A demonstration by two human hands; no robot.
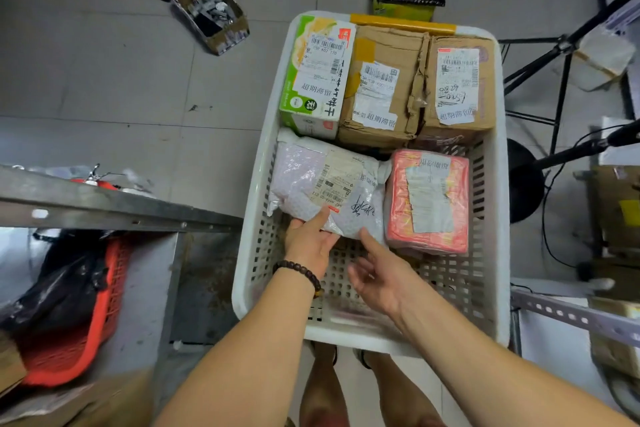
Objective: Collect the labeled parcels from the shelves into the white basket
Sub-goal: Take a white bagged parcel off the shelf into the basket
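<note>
White basket [503, 218]: on the floor, five labeled parcels inside
Torn brown box [381, 87]: 12 o'clock end
Second brown box [460, 87]: 1 o'clock corner
Green box [311, 80]: 11 o'clock corner
White mailer [311, 177]: 9 o'clock side
Pink parcel [429, 201]: 3 o'clock side
Left hand [308, 244]: grips the mailer's near edge, thumb on top
Right hand [381, 274]: fingers spread, holding nothing, forefinger by the mailer

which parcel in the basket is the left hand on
The white bubble mailer; the left hand holds its near edge. Nothing else is being touched.
</note>
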